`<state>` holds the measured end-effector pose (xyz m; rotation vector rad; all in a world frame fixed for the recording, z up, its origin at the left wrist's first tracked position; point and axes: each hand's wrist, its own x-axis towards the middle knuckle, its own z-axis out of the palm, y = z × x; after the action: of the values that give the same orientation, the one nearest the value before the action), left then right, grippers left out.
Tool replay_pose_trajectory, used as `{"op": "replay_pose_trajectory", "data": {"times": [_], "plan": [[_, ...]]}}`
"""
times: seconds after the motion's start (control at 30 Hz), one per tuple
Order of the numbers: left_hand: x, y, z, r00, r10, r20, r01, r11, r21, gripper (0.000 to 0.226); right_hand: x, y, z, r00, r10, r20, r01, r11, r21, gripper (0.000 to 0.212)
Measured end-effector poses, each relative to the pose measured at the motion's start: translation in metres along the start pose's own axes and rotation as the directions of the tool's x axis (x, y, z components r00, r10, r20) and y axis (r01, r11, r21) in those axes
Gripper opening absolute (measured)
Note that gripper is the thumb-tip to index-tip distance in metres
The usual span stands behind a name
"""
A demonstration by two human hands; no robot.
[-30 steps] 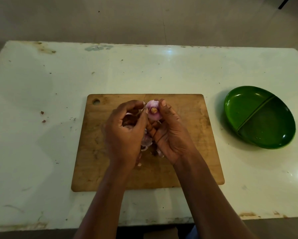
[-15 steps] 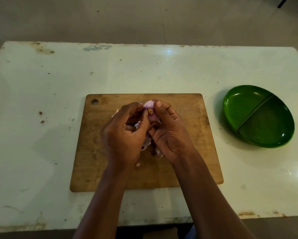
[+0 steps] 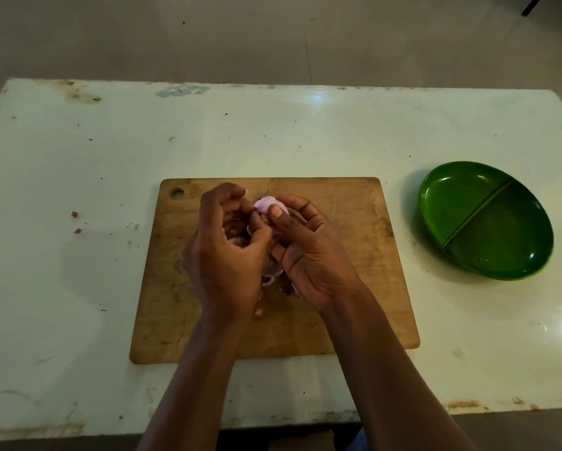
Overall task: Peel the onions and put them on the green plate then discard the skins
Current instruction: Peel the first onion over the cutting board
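A small pink onion (image 3: 264, 204) is held above the wooden cutting board (image 3: 354, 255). My right hand (image 3: 308, 252) grips it, thumb pressed on its near side. My left hand (image 3: 227, 252) is curled against the onion's left side, thumb at its root end; what its fingers hold is hidden. Pale onion skins (image 3: 271, 271) show between and under my hands on the board. The green divided plate (image 3: 486, 219) sits on the table to the right of the board, with nothing in it.
The white table (image 3: 78, 255) is stained and carries small skin flecks at the left (image 3: 75, 222). Its near edge runs just below the board. Floor lies beyond the far edge.
Both hands have shifted slightly on the onion. My right thumb now covers more of it, and the brown root end seen a second ago is mostly hidden.
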<state>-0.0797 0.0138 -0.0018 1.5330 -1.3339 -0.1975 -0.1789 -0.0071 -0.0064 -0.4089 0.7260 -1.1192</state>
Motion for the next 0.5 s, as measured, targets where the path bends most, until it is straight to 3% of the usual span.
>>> {"op": "replay_pose_trajectory", "data": {"times": [0.17, 0.33, 0.5], "plan": [[0.001, 0.004, 0.000, 0.995, -0.098, -0.026, 0.096, 0.994, -0.059, 0.030, -0.001, -0.001, 0.000, 0.999, 0.035, 0.029, -0.036, 0.998, 0.051, 0.036], [0.003, 0.008, 0.002, 0.966, -0.256, -0.041, 0.246, 0.955, -0.165, 0.042, 0.000, 0.001, -0.002, 0.999, 0.031, 0.032, -0.034, 0.994, 0.108, 0.035], [0.004, 0.013, 0.000, 0.950, -0.311, -0.025, 0.299, 0.932, -0.203, 0.042, 0.001, 0.001, -0.002, 0.999, 0.034, 0.041, -0.038, 0.992, 0.117, 0.034]]}}
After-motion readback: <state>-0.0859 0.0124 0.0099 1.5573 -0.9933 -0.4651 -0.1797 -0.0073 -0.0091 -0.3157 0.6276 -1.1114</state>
